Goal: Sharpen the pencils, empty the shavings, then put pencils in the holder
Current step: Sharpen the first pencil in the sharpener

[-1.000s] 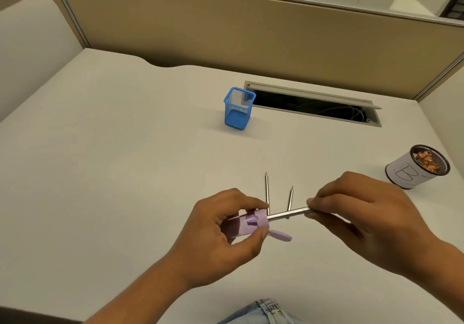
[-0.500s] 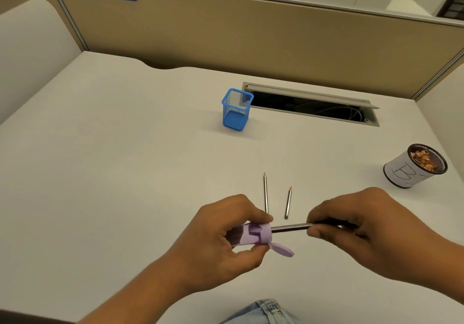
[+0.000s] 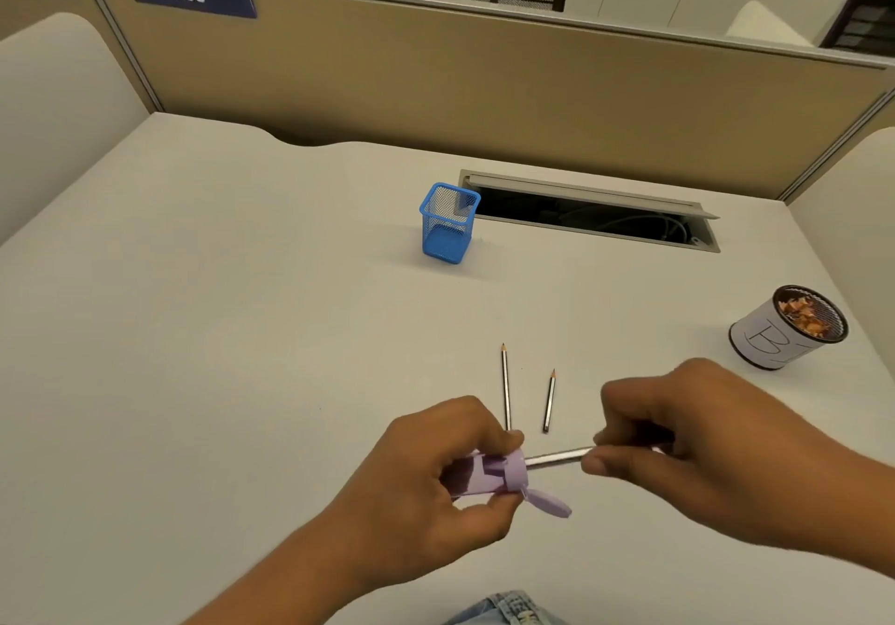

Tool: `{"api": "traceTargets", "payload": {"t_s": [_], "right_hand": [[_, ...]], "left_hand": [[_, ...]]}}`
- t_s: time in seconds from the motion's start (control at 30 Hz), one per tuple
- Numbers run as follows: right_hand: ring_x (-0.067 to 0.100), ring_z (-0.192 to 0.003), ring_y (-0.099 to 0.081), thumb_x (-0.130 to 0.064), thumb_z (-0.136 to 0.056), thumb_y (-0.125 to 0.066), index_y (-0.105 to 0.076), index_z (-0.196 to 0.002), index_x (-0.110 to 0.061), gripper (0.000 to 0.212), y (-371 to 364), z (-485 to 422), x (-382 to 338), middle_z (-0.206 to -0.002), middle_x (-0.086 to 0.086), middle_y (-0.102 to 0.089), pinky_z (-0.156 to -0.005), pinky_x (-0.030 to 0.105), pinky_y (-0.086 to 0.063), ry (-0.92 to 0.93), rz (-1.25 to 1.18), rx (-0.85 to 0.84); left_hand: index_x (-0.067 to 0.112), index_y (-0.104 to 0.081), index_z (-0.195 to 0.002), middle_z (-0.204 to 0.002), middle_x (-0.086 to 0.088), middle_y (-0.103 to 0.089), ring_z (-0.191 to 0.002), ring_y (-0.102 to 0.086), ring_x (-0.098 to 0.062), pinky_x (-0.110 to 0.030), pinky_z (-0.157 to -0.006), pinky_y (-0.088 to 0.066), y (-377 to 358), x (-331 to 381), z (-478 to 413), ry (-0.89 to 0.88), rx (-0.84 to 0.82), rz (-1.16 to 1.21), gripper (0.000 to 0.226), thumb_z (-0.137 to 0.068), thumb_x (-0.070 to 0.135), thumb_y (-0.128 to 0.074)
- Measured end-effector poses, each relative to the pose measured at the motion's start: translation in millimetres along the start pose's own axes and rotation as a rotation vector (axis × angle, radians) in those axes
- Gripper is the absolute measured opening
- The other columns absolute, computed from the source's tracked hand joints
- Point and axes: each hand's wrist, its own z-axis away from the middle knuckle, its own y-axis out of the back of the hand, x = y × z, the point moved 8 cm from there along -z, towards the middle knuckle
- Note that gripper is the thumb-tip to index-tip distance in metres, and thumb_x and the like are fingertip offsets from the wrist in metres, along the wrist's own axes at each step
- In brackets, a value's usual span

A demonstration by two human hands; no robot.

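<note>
My left hand grips a purple cylindrical sharpener held sideways above the desk, its small lid flap hanging open below. A grey pencil is stuck into the sharpener's right end, and my right hand pinches its other end. Two sharpened pencils, a longer one and a shorter one, lie on the desk just beyond my hands, tips pointing away. A blue mesh pencil holder stands empty farther back.
A white-wrapped mesh cup with pencil shavings inside stands at the right. An open cable slot is cut into the desk behind the holder. Tan partition walls enclose the white desk.
Both hands with sharpener and pencil have shifted slightly toward me and lower in view. My right hand has re-gripped around the pencil. The two pencils on the desk lie unmoved.
</note>
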Motion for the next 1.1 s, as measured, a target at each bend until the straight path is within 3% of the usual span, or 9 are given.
{"api": "traceTargets", "payload": {"t_s": [0.13,0.3,0.37,0.43,0.57,0.7,0.8,0.9,1.1], "right_hand": [[0.004,-0.051,-0.055,-0.055,-0.075,-0.074,-0.064,-0.076,-0.030,0.027,-18,3,23,-0.064,-0.013,-0.069,-0.047,0.019,-0.044,-0.247,-0.284,-0.192],[-0.003,-0.065,-0.057,-0.047,-0.081,-0.067,-0.059,-0.081,-0.038,0.012,10,10,-7,-0.075,-0.023,-0.061,-0.051,0.008,-0.041,0.181,0.058,0.038],[0.005,-0.063,-0.055,-0.040,-0.089,-0.066,-0.062,-0.082,-0.029,0.014,17,16,-18,-0.074,-0.016,-0.061,-0.051,0.021,-0.046,0.364,0.261,0.158],[0.026,-0.057,-0.057,-0.034,-0.090,-0.070,-0.071,-0.079,-0.015,0.022,24,23,-25,-0.070,-0.002,-0.067,-0.046,0.036,-0.045,0.468,0.449,0.333],[0.028,-0.045,-0.050,-0.031,-0.090,-0.069,-0.070,-0.071,-0.012,0.027,29,30,-35,-0.060,0.003,-0.064,-0.041,0.032,-0.041,0.531,0.482,0.409],[0.009,-0.042,-0.038,-0.069,-0.079,-0.057,-0.053,-0.068,-0.028,0.043,13,7,2,-0.050,-0.010,-0.056,-0.039,0.016,-0.029,-0.067,-0.115,0.020],[0.006,-0.041,-0.039,-0.062,-0.069,-0.071,-0.059,-0.068,-0.025,0.040,-9,12,26,-0.047,-0.008,-0.053,-0.042,0.017,-0.032,-0.321,-0.409,-0.163],[0.005,-0.050,-0.052,-0.066,-0.070,-0.069,-0.062,-0.079,-0.038,0.030,7,12,12,-0.064,-0.021,-0.062,-0.044,0.012,-0.039,-0.091,-0.144,-0.015],[0.029,-0.047,-0.053,-0.036,-0.093,-0.065,-0.068,-0.069,-0.010,0.035,31,23,-42,-0.064,0.005,-0.064,-0.039,0.035,-0.043,0.560,0.502,0.369]], "left_hand": [[0.015,-0.063,-0.086,-0.086,0.009,-0.061,-0.077,-0.053,0.012,-0.006,-0.059,-0.035,-4,8,-1,-0.117,-0.028,-0.137,0.016,-0.078,0.016,-0.077],[0.023,-0.065,-0.085,-0.083,0.020,-0.068,-0.064,-0.061,-0.005,-0.021,-0.056,-0.052,1,-13,1,0.205,-0.035,0.171,0.019,-0.074,0.020,-0.080],[0.024,-0.067,-0.084,-0.083,0.018,-0.073,-0.060,-0.060,-0.004,-0.016,-0.057,-0.050,-2,-19,3,0.341,-0.039,0.308,0.019,-0.072,0.019,-0.081],[0.025,-0.068,-0.083,-0.079,0.016,-0.073,-0.060,-0.060,-0.006,-0.015,-0.058,-0.049,-3,-17,2,0.376,-0.011,0.389,0.019,-0.070,0.023,-0.081],[0.024,-0.068,-0.085,-0.080,0.016,-0.070,-0.064,-0.063,-0.008,-0.018,-0.059,-0.050,3,-6,-1,0.274,0.041,0.365,0.021,-0.068,0.026,-0.079],[0.017,-0.063,-0.087,-0.084,0.013,-0.062,-0.067,-0.057,-0.002,-0.009,-0.060,-0.042,8,18,-5,-0.078,0.023,-0.027,0.020,-0.075,0.015,-0.079],[0.019,-0.062,-0.090,-0.086,0.010,-0.060,-0.071,-0.051,0.006,-0.007,-0.063,-0.042,5,22,-5,-0.160,-0.016,-0.134,0.019,-0.078,0.018,-0.077],[0.027,-0.063,-0.086,-0.083,0.018,-0.063,-0.071,-0.065,-0.006,-0.033,-0.063,-0.060,11,11,-4,-0.010,0.004,0.017,0.020,-0.075,0.021,-0.079],[0.031,-0.070,-0.083,-0.080,0.016,-0.071,-0.062,-0.060,-0.008,-0.019,-0.058,-0.050,6,-5,-1,0.283,0.095,0.340,0.020,-0.067,0.030,-0.081]]}}
